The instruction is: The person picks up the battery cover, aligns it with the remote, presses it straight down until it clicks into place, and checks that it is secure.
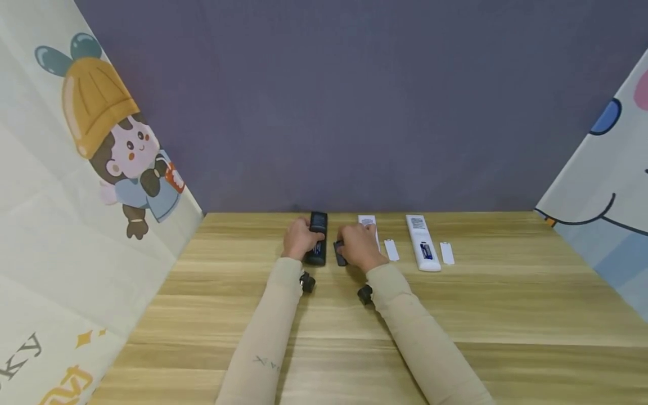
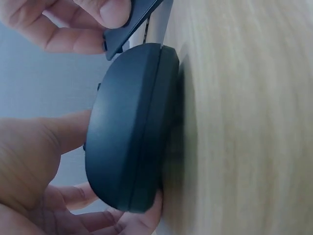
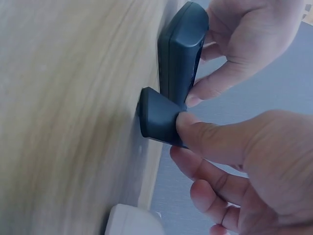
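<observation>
A black remote control (image 1: 318, 224) lies on the wooden table with its back up and its battery bay uncovered. My left hand (image 1: 298, 241) grips it from the left, thumb over the top and fingers along the side; bluish batteries partly show below the thumb. Just right of the remote, my right hand (image 1: 359, 246) pinches a black battery cover (image 3: 160, 117) between thumb and fingers. In the right wrist view the cover is tilted, its lower end close to the tabletop. The left wrist view shows the rounded end of the black remote (image 2: 122, 127).
Partly behind my right hand lies a white remote control (image 1: 367, 219), with a white battery cover (image 1: 391, 250) beside it. Farther right are another white remote (image 1: 419, 228), a battery in its open bay, and its cover (image 1: 447, 253). A dark wall (image 1: 364, 112) borders the table's back.
</observation>
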The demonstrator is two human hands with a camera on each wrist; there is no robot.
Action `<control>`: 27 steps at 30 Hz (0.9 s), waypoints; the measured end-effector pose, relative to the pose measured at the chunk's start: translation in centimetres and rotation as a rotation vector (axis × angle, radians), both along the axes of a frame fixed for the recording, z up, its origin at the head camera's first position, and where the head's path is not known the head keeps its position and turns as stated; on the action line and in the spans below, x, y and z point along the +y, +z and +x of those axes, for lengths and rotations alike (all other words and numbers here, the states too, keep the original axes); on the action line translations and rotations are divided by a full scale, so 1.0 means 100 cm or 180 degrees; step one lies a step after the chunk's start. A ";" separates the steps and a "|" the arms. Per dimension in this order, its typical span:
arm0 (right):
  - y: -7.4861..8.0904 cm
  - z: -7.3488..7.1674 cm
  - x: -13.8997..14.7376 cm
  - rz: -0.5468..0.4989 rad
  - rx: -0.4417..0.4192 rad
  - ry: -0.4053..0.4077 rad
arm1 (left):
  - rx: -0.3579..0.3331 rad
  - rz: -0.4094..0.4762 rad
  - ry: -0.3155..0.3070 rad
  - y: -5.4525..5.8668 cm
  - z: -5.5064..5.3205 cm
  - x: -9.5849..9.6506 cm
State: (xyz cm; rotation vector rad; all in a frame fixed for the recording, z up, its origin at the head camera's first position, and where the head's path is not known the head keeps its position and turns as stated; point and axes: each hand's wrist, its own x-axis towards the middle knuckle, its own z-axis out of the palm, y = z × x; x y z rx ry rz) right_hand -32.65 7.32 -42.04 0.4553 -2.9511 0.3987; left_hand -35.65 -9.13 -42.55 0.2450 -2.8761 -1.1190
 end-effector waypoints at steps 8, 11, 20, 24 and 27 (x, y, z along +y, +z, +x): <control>0.001 -0.001 0.003 -0.0074 0.0054 -0.0006 | 0.0116 0.0424 0.0038 -0.009 -0.004 -0.006; 0.001 -0.001 0.003 -0.0112 0.0062 -0.0009 | 0.0077 0.0591 0.0033 -0.010 -0.005 -0.008; 0.001 -0.002 0.002 -0.0138 0.0141 -0.0006 | -0.0065 0.0765 -0.0035 -0.012 -0.006 -0.009; 0.001 -0.002 0.002 -0.0143 0.0159 0.0004 | -0.0050 0.0640 0.0011 -0.013 -0.005 -0.008; 0.002 -0.002 0.002 -0.0154 0.0152 0.0019 | -0.0061 0.0620 0.0035 -0.013 -0.005 -0.008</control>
